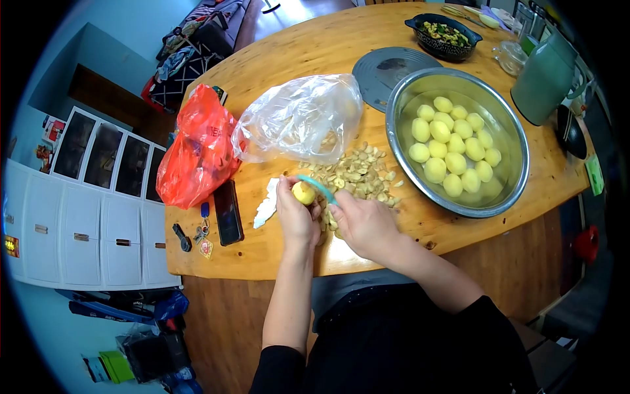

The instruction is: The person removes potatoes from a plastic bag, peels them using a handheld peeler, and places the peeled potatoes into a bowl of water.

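Note:
My left hand (297,215) is closed around a small yellow potato (303,192), its peeled side facing up. In my right hand (362,223) is a teal peeler (319,186), its head right beside the potato. Under and beyond both hands lies a heap of potato peelings (357,176) on the wooden table. To the right stands a wide steel basin (394,125) of water with many peeled potatoes (451,146) in it. Behind the peelings sits a clear plastic bag (305,115); what it holds is hard to make out.
Left of my hands lie a crumpled white tissue (267,205), a phone (228,213), keys (205,238) and a red plastic bag (199,151). Farther back are a grey round mat (390,72), a dark dish of food (444,38) and a green kettle (545,79).

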The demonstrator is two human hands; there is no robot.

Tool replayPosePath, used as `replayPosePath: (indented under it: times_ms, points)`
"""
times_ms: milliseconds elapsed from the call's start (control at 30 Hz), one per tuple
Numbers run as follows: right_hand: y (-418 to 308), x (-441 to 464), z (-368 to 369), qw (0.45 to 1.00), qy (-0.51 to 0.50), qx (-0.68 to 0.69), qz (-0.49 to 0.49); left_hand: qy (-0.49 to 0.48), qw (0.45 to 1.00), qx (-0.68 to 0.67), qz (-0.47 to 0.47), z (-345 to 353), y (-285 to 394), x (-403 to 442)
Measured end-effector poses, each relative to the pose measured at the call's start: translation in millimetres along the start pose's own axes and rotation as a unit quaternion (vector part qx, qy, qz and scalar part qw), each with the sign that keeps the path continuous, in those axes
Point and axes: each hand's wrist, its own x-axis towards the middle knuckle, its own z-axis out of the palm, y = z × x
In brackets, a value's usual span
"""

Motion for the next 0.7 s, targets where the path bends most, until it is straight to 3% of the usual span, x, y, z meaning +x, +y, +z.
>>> replayPosePath:
  times_ms: [167, 267, 433, 600, 700]
  points:
    - [1.1, -5.9, 17.4, 0.999, 0.008, -0.011, -0.048, 0.069, 0.998, 0.009, 0.004, 10.5, -4.2, -1.3]
    - [2.1, -0.9, 11.9, 1.000, -0.019, -0.017, -0.003, 0.012, 0.998, -0.012, 0.055, -7.2, -21.0, 9.5]
    - [16.9, 5.7, 0.8, 0.998, -0.014, 0.020, 0.050, -0.002, 0.997, 0.033, 0.070, 7.0, 4.9, -0.7]
    - [0.6, 0.5, 7.2, 1.000, 0.010, -0.003, 0.001, -0.027, 0.998, 0.034, 0.052, 2.0, 0.8, 0.9]
    - [1.1, -3.5, 20.2, 0.999, 0.025, 0.018, -0.039, 0.033, 0.999, 0.001, 0.019, 6.8, -1.9, -0.2]
